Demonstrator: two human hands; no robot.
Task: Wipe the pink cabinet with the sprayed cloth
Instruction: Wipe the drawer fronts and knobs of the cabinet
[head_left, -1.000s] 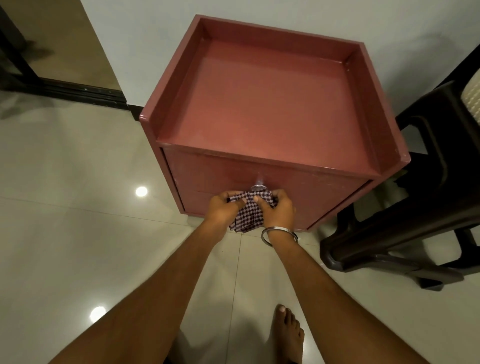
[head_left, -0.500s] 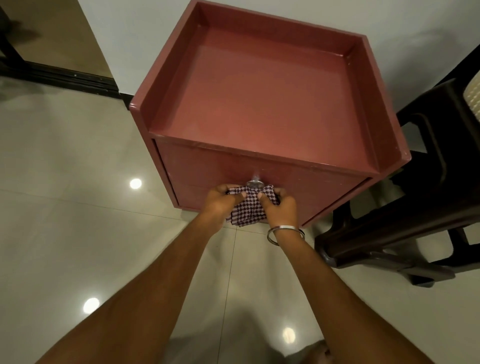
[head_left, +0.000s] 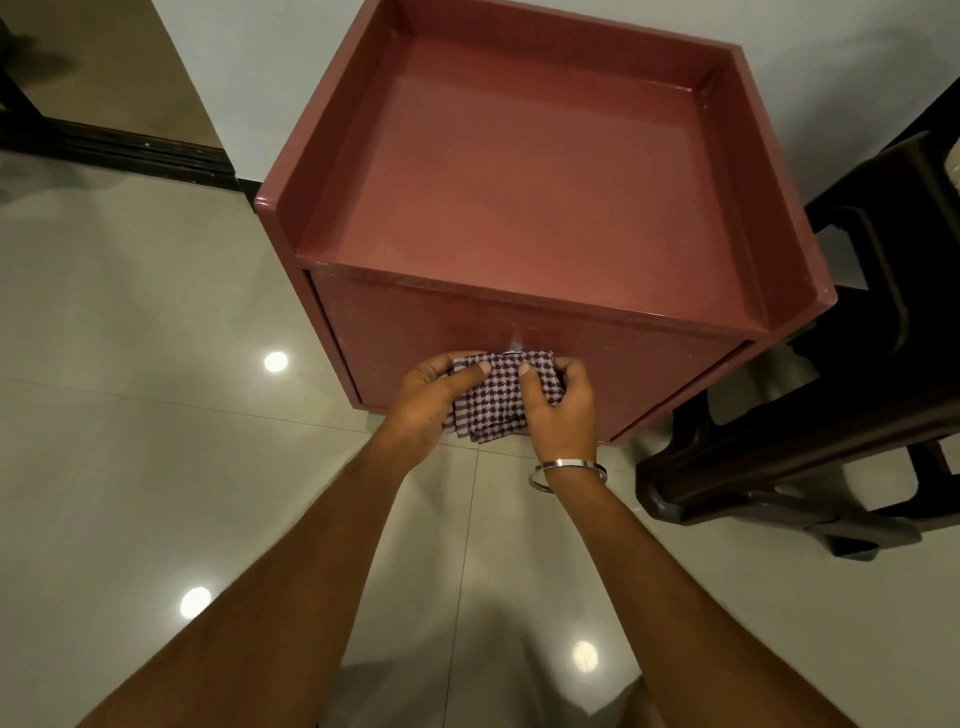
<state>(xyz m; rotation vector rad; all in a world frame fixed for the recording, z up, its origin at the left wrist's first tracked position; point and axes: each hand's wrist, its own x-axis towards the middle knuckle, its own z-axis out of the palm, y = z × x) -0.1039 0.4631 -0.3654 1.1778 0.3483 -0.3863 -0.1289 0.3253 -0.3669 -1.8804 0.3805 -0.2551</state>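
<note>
small metal knob (head_left: 513, 354) mostly hidden by folded purple-white checked cloth (head_left: 496, 397), left hand (head_left: 434, 397) and right hand (head_left: 563, 408) both pinching cloth edges, held between them at pink wooden cabinet (head_left: 530, 171) near face

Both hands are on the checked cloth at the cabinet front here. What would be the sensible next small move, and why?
Probably press the checked cloth flat to the pink cabinet front and sweep sideways. The left hand and right hand both hold it bunched just below the small metal knob, so only that spot is covered; the front panel to either side shows no cloth on it.
</note>
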